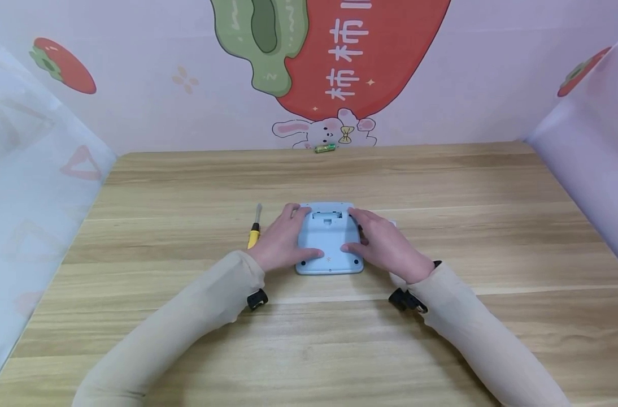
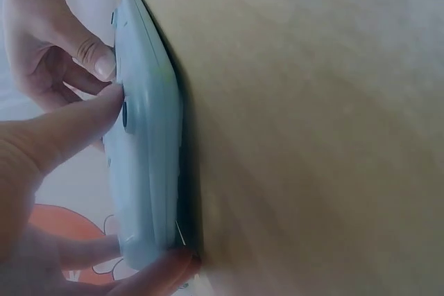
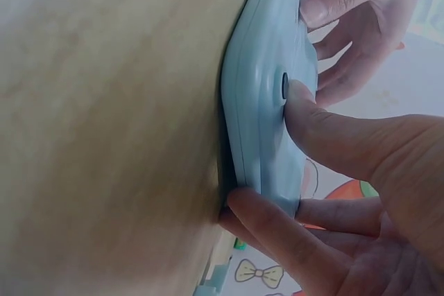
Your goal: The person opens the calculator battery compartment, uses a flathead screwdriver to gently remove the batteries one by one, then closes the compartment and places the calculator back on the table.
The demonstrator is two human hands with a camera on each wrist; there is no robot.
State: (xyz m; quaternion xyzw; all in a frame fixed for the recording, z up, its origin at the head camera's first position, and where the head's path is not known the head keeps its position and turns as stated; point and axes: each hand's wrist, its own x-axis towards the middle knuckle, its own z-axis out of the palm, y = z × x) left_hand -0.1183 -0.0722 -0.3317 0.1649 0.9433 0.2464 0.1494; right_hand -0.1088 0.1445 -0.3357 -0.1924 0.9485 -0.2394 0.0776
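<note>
A light blue calculator (image 1: 329, 237) is back side up over the table, its battery compartment (image 1: 327, 215) uncovered near the far edge. My left hand (image 1: 283, 237) grips its left side, thumb on the back panel and fingers round the edge. On the opposite side my right hand (image 1: 387, 243) holds it the same way, thumb lying near a dark round foot (image 3: 285, 86). Fingertips of both hands reach under the rim in the wrist views, and a shadowed gap shows beneath part of the calculator. Its front face is hidden.
A screwdriver (image 1: 255, 229) with a yellow and black handle lies left of the calculator, partly behind my left hand. One green battery (image 1: 325, 148) lies at the table's back edge. A small pale piece (image 1: 392, 224) shows beside my right hand. The printed backdrop rises behind the table.
</note>
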